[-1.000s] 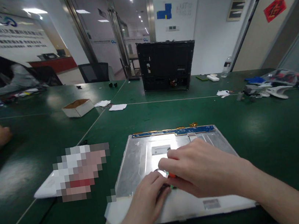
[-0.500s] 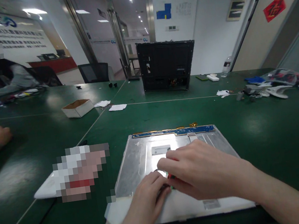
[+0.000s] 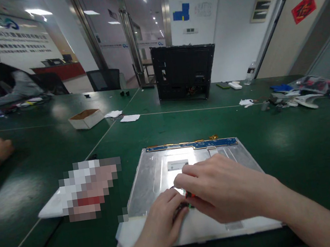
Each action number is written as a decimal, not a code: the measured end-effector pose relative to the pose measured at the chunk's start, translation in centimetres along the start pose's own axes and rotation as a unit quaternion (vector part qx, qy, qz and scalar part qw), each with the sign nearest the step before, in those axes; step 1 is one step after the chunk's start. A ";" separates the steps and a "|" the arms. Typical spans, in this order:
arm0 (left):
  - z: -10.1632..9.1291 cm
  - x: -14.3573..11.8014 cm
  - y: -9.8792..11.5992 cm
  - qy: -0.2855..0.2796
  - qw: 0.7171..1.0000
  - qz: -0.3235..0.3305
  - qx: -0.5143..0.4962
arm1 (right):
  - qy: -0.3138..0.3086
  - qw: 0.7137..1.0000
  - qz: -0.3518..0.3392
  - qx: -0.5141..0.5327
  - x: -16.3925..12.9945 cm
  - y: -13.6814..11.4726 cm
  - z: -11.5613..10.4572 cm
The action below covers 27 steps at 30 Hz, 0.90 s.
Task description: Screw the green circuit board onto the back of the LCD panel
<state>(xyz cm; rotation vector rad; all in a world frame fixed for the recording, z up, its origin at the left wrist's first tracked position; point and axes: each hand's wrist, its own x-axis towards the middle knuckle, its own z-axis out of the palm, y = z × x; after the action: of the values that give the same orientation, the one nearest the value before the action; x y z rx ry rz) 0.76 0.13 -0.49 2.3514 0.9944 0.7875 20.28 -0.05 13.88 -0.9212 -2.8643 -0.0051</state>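
Fingers (image 3: 181, 179) of my right hand (image 3: 223, 187) and my left hand (image 3: 166, 217) are pinching together on a small connector (image 3: 188, 196), which is lying on the panel (image 3: 153, 174) near the bench's (image 3: 295, 154) front edge.

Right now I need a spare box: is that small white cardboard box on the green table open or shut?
Open. The small white cardboard box has no lid on, and its brown inside shows from above.

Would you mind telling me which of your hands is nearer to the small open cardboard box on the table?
Left. The left hand rests on the metal panel, on the side toward the cardboard box; the right hand lies farther right, away from it.
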 end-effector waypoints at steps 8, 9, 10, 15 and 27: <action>0.0 0.2 -0.2 0.000 1.000 0.005 0.014 | 0.000 1.000 0.019 -0.009 0.1 0.2 0.1; 0.0 0.2 -0.2 0.002 1.000 0.005 0.014 | -0.003 1.000 0.018 -0.010 0.1 0.1 0.1; 0.1 0.2 -0.3 0.003 1.000 0.005 0.014 | -0.005 1.000 0.017 -0.010 0.1 0.1 0.0; 0.1 0.1 -0.3 0.008 1.000 0.007 0.013 | -0.008 1.000 0.016 -0.002 0.1 0.0 -0.2; 0.4 0.1 -0.6 0.003 0.999 0.015 0.041 | 0.004 0.999 0.026 -0.031 0.1 0.1 0.3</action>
<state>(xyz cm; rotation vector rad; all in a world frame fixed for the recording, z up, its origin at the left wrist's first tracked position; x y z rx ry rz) 0.80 0.50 -1.13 2.4394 1.0134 0.7786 20.17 0.09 13.61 -1.0035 -2.8470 -0.0919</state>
